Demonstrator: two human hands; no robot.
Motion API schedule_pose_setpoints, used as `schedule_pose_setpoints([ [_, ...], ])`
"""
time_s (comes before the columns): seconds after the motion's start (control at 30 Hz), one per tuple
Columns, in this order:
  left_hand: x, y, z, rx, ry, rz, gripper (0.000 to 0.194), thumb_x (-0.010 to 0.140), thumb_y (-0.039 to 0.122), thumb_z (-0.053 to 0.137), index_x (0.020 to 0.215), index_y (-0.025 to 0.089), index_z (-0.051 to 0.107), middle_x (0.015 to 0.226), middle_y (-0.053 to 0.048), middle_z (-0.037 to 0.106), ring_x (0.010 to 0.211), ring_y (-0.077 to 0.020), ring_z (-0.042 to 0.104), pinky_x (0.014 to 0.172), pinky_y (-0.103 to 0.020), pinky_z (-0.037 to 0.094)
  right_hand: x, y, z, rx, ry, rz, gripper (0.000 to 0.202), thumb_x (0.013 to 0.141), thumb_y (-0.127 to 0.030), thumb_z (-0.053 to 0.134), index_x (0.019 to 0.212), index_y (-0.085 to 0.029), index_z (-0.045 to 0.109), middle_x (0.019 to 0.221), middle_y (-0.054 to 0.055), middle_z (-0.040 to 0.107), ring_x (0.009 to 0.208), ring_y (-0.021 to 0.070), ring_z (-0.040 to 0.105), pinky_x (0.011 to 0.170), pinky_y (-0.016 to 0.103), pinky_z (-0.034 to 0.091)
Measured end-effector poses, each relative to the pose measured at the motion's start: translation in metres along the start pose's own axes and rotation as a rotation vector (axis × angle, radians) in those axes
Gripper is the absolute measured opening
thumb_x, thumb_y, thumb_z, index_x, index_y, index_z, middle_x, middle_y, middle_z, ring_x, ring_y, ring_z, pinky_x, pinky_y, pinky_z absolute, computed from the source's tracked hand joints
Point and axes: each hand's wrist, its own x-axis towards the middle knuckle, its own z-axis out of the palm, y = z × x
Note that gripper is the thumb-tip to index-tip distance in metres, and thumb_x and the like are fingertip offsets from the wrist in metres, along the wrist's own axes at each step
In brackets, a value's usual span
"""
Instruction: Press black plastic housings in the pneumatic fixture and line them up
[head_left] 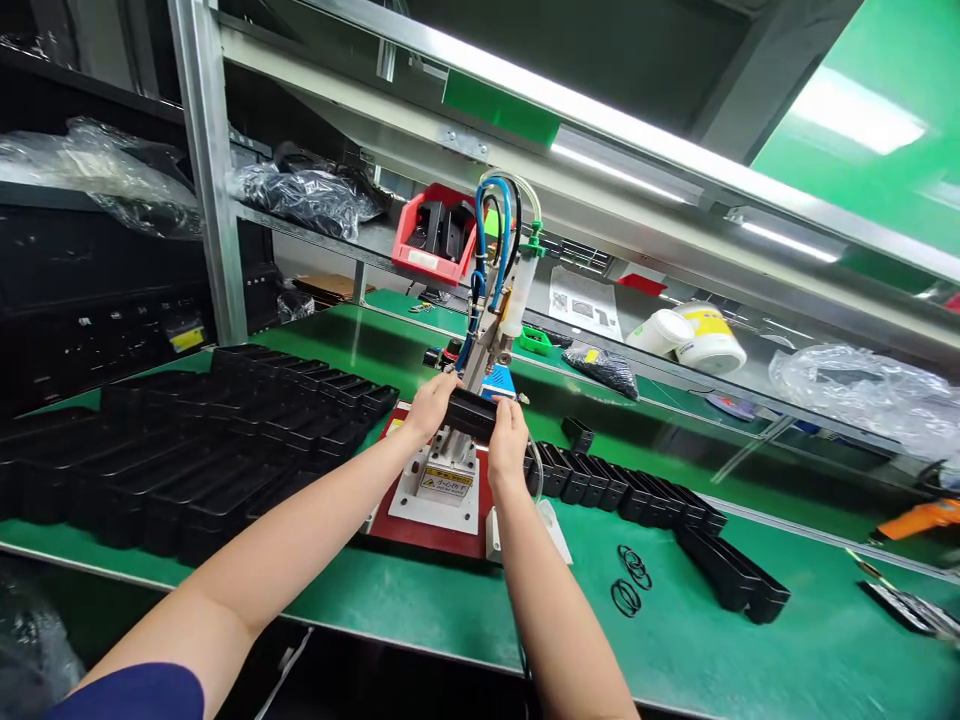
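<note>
Between my two hands is a black plastic housing [471, 413], held up at the front of a small bench machine [447, 482] with a dispensing syringe [519, 290]. My left hand [433, 402] grips the housing's left end. At its right end, my right hand [508, 440] is closed round it, thumb on top. The underside of the housing and some of my fingers are hidden. Beneath it stands the machine's metal base, fixed on a dark red plate [427, 543] and bearing a yellow warning label.
Many black housings [217, 440] lie in rows at the left. Another row [622, 490] runs along the right, near black rubber rings [628, 597]. Above sits a shelf with a red bin [435, 235], white tubs [705, 338] and plastic bags [307, 195]. An orange-handled tool [919, 522] is far right.
</note>
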Motion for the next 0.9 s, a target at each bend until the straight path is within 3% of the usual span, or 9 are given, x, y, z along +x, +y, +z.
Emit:
schedule_pose_setpoints([
  [0.2,-0.001,0.01,0.007,0.069,0.124,0.056,0.033,0.086,0.032,0.036,0.073,0.015,0.06,0.077,-0.004,0.061,0.078,-0.0169,0.054,0.072,-0.027,0.041,0.006,-0.018,0.007,0.002,0.065,-0.027,0.032,0.085,-0.035,0.038,0.083,-0.017,0.064,0.086,0.004,0.066,0.083,0.018,0.058,0.08,0.03,0.046],
  [0.37,-0.042,0.048,-0.008,0.117,0.078,0.127,0.031,0.087,0.041,0.044,0.085,0.017,0.064,0.088,-0.003,0.065,0.086,-0.0181,0.058,0.08,-0.027,0.044,-0.014,-0.037,-0.02,0.093,0.078,-0.147,0.031,0.088,-0.03,0.036,0.085,-0.017,0.063,0.086,0.004,0.065,0.083,0.017,0.059,0.078,0.028,0.047],
  [0.43,-0.063,0.065,-0.018,0.218,-0.124,0.08,0.033,0.082,0.047,0.053,0.095,0.019,0.065,0.094,-0.003,0.068,0.085,-0.0193,0.061,0.077,-0.027,0.048,-0.028,-0.041,-0.039,0.091,0.052,-0.211,0.03,0.089,-0.028,0.036,0.085,-0.017,0.064,0.086,0.005,0.065,0.083,0.0169,0.06,0.078,0.028,0.047],
  [0.57,-0.091,0.084,-0.019,0.399,-0.757,-0.002,0.062,0.067,0.05,0.071,0.122,0.024,0.057,0.111,-0.003,0.067,0.09,-0.024,0.066,0.072,-0.029,0.054,-0.054,-0.05,-0.082,-0.051,-0.148,-0.414,0.028,0.087,-0.024,0.038,0.083,-0.018,0.065,0.081,0.005,0.065,0.076,0.0158,0.061,0.073,0.029,0.049],
  [0.63,-0.103,0.084,-0.005,0.419,-0.864,0.042,0.071,0.062,0.046,0.076,0.126,0.023,0.053,0.114,-0.004,0.066,0.097,-0.0261,0.064,0.075,-0.031,0.054,-0.063,-0.058,-0.1,-0.167,-0.264,-0.453,0.026,0.086,-0.023,0.039,0.083,-0.019,0.065,0.081,0.005,0.064,0.074,0.0152,0.06,0.073,0.028,0.049],
  [0.77,-0.131,0.07,0.032,0.402,-0.782,0.093,0.043,0.071,0.039,0.064,0.109,0.018,0.057,0.093,-0.004,0.069,0.08,-0.0227,0.066,0.068,-0.031,0.053,-0.077,-0.073,-0.125,-0.342,-0.292,-0.256,0.021,0.088,-0.028,0.046,0.087,-0.02,0.065,0.087,0.004,0.065,0.084,0.0154,0.061,0.08,0.028,0.048],
  [0.9,-0.152,0.052,0.059,0.462,-0.672,0.281,0.038,0.069,0.035,0.061,0.102,0.016,0.056,0.088,-0.007,0.068,0.077,-0.0243,0.067,0.068,-0.034,0.053,-0.092,-0.069,-0.135,-0.535,-0.15,-0.004,0.031,0.09,-0.046,0.051,0.084,-0.02,0.066,0.081,0.003,0.065,0.078,0.016,0.061,0.074,0.028,0.046],
])
